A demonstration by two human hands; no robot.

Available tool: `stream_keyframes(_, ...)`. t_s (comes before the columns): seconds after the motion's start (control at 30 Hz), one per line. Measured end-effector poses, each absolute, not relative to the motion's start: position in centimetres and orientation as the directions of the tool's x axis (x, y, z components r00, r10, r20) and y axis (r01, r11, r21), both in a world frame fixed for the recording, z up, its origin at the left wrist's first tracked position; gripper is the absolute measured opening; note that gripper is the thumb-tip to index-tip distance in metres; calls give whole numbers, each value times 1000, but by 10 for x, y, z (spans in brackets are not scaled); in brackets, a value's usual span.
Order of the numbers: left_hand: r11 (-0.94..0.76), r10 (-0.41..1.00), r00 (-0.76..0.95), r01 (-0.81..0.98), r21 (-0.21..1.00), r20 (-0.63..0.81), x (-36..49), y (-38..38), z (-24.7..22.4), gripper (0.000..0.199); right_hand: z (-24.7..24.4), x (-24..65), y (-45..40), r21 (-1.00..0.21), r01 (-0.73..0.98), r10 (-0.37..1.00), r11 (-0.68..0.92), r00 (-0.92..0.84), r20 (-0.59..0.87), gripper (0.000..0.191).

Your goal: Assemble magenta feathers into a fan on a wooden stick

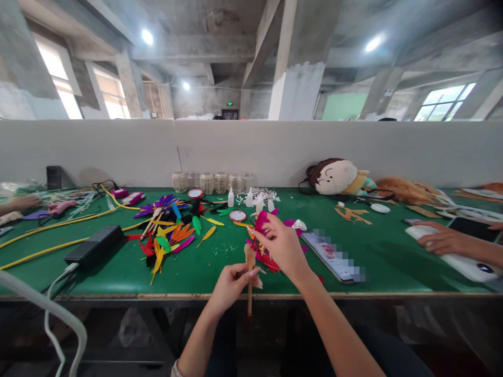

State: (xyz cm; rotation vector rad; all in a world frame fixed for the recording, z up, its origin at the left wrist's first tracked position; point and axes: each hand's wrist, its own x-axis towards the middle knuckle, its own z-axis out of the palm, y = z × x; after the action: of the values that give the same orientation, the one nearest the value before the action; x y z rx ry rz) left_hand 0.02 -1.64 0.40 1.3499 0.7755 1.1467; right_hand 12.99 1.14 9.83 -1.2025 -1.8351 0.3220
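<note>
My left hand (234, 287) is closed round a thin wooden stick (250, 296), which stands nearly upright at the table's front edge and has a pale, rounded top. Just above and to the right, my right hand (285, 245) pinches a magenta feather (260, 222) between thumb and fingers. Red and magenta feathers (269, 263) lie beneath my right hand, partly hidden by it. To the left spreads a pile of colourful feathers (159, 251) in orange, yellow, green and purple. A phone (332, 256) with a lit screen lies to the right of my right hand.
Glass jars (207, 183) and small white bottles (230, 198) stand at the back of the green table (220, 267). A black power adapter (94, 245) lies left, a plush doll bag (336, 177) back right. Other people's hands show at the far left (21, 203) and right (444, 238).
</note>
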Motion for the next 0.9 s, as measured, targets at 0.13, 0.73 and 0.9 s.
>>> stream_keyframes(0.13,-131,941,286,-177,975,178,0,-16,3,34,111,133,-3,-587,598,748,545,-32,663,54)
stream_keyframes(0.73,15,984,166,-468,884,72,-6,-10,-3,37,55,143,-10,-775,463,772,431,-634,50,28)
stream_keyframes(0.9,-88,948,270,-283,955,167,-24,-2,13,38,48,143,-4,-821,428,792,379,-609,48,28)
